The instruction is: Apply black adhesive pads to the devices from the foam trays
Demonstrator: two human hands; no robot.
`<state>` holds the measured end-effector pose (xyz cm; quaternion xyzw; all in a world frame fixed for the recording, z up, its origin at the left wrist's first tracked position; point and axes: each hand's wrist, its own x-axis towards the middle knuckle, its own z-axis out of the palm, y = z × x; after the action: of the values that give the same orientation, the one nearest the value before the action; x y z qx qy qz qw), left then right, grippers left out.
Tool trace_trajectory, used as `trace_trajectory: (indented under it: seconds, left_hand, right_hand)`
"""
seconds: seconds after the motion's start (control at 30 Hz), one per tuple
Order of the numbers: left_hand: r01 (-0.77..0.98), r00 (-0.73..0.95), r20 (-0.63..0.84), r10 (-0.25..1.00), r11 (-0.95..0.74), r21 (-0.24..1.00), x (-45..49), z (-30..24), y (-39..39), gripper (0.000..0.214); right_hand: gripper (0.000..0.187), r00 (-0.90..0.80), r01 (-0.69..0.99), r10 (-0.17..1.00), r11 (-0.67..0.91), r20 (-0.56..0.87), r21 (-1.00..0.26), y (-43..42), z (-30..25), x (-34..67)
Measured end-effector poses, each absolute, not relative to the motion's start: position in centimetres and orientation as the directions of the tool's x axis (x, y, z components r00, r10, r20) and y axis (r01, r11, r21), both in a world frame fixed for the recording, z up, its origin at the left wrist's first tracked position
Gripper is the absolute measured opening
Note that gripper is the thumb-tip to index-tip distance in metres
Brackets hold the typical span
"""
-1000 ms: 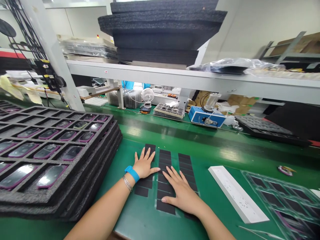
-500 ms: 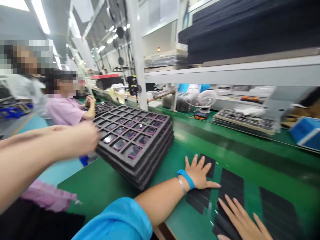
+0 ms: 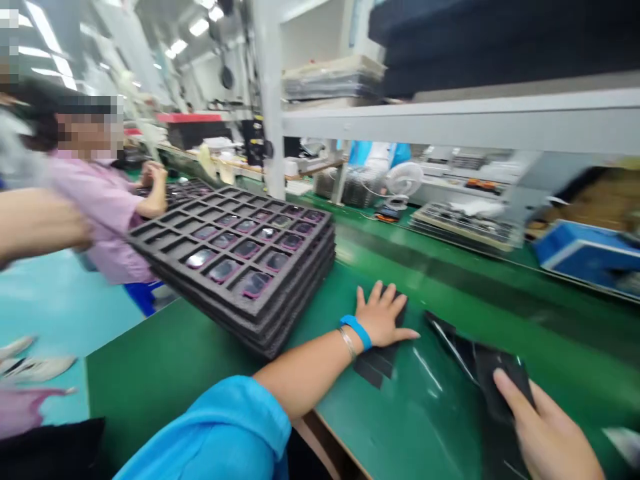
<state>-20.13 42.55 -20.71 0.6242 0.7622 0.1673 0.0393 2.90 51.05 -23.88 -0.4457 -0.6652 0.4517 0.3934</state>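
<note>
Along the green tabletop [image 3: 165,380], a left hand [image 3: 383,317] lies palm down at about 5 o'clock, its fingers [image 3: 387,297] spread wide. It rests on a black rectangular pad [image 3: 395,310], and more matte black pads [image 3: 373,365] show just below the wrist, partly hidden by the hand. A blue wristband [image 3: 356,332] and a thin silver bangle [image 3: 347,343] circle that wrist, and a bright blue sleeve [image 3: 210,427] fills the lower edge at 7 o'clock.

At 4 o'clock, a right hand [image 3: 547,427] is cut off by the frame's bottom edge. Its fingers [image 3: 507,390] touch a glossy black sheet [image 3: 493,360], but blur hides whether they are holding it.

A stack of black foam trays [image 3: 230,263] sits at 9 o'clock, its pockets filled with dark glossy, pink-rimmed pieces [image 3: 255,285]. Beyond it, a co-worker in a pink shirt [image 3: 97,217] has both hands raised, while a bare forearm [image 3: 35,223] enters from the left edge. A blue box [image 3: 585,257] stands at 3 o'clock; no writing on it can be read.
</note>
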Motion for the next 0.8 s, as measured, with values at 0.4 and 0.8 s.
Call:
trace_trajectory:
  seconds: [0.4, 0.8]
  left_hand:
    - [0.954, 0.210, -0.154, 0.966, -0.168, 0.250, -18.3, -21.3, 42.8, 0.105]
    - [0.944, 0.201, -0.213, 0.956, -0.131, 0.304, -19.9, -21.3, 43.4, 0.097]
  right_hand:
    - [0.062, -0.050, 0.261, 0.816, 0.568, 0.576, -0.781, 49.7, -19.1, 4.7]
    - [0.087, -0.887, 0.441, 0.456, 0.786, -0.077, -0.433, 47.0, -20.6, 2.5]
